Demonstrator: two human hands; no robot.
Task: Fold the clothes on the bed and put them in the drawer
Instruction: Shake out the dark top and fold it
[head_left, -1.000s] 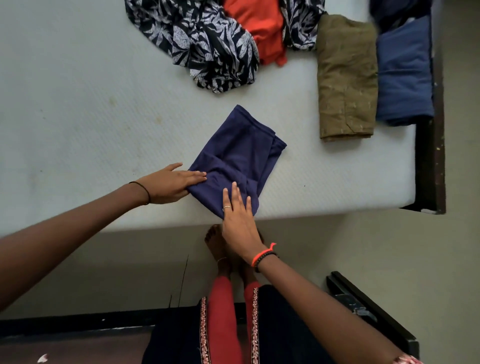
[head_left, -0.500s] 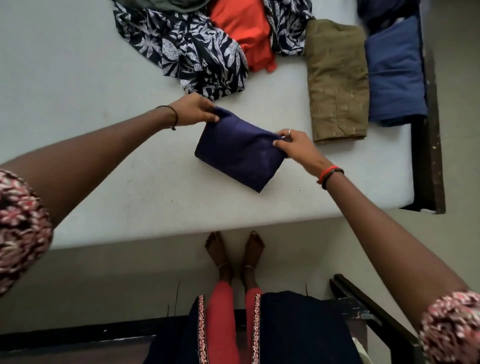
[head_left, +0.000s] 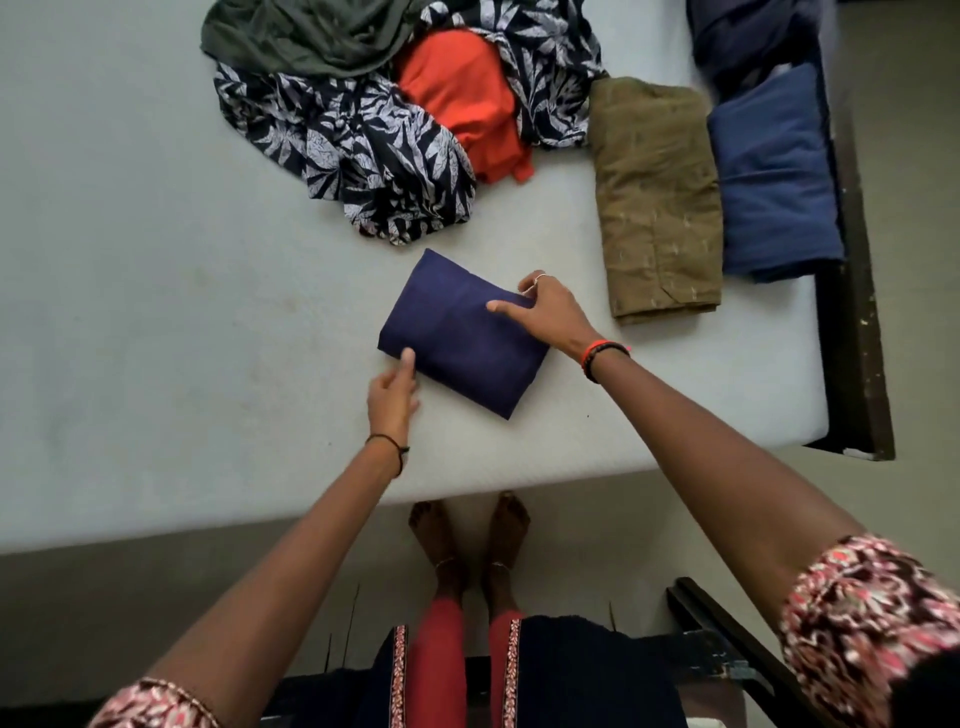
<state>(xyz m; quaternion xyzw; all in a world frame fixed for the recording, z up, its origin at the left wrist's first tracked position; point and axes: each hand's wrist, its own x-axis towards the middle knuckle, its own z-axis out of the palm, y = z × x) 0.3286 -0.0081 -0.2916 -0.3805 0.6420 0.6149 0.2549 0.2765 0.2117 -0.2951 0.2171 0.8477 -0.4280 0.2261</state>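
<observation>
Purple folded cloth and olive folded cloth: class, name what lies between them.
Head view: the right hand, gripping the purple cloth, then a bare strip of mattress up to the olive cloth.

I can read nothing from here: no lettering, label, brand or number shows on the navy cloth (head_left: 457, 338), the other clothes (head_left: 654, 197) or the bed (head_left: 156, 312). The white marks on the far pile (head_left: 363, 156) are a leaf print, not writing.
</observation>
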